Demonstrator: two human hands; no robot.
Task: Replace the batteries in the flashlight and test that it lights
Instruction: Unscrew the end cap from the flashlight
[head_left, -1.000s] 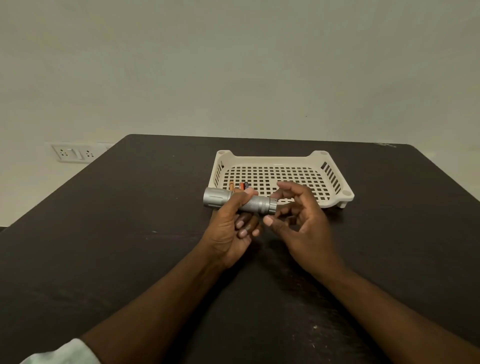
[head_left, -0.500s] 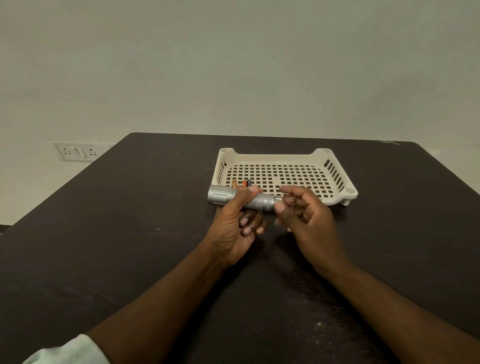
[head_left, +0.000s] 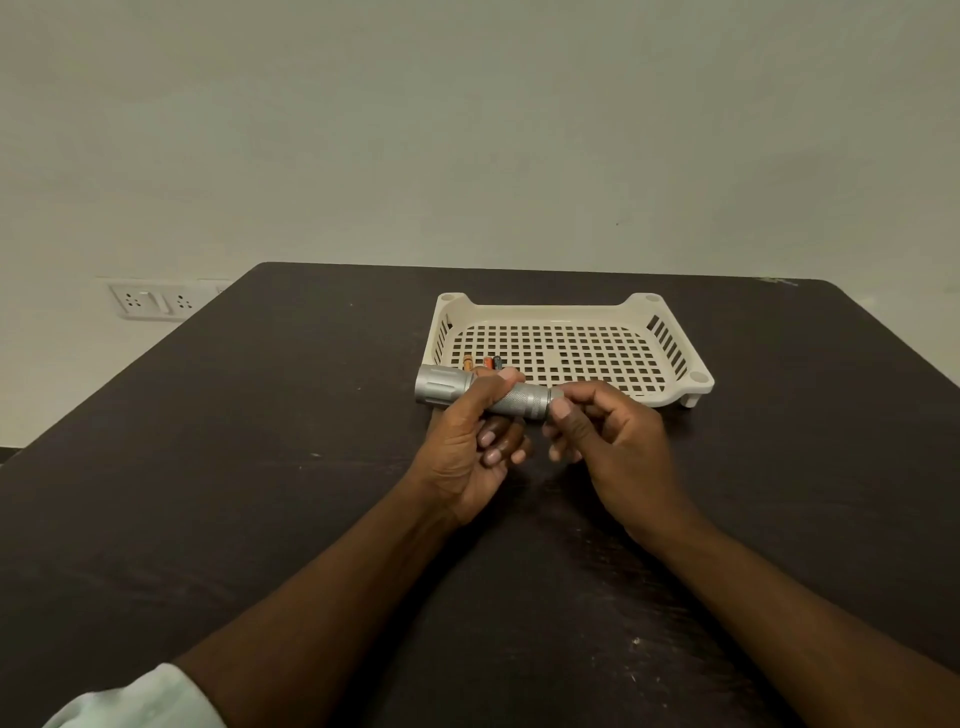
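A pale sleeve cuff (head_left: 140, 699) showed at the near left corner, and both bare forearms reached forward over the dark table (head_left: 208, 467). The left hand (head_left: 467, 441) was wrapped around the silver flashlight (head_left: 480, 392), holding it level above the tabletop, head pointing left. The right hand (head_left: 613, 436) pinched the flashlight's tail end between thumb and fingertips. Just beyond lay a cream perforated tray (head_left: 571, 312), with small batteries (head_left: 483, 361) at its near left corner. A wall socket (head_left: 150, 301) sat farthest back.
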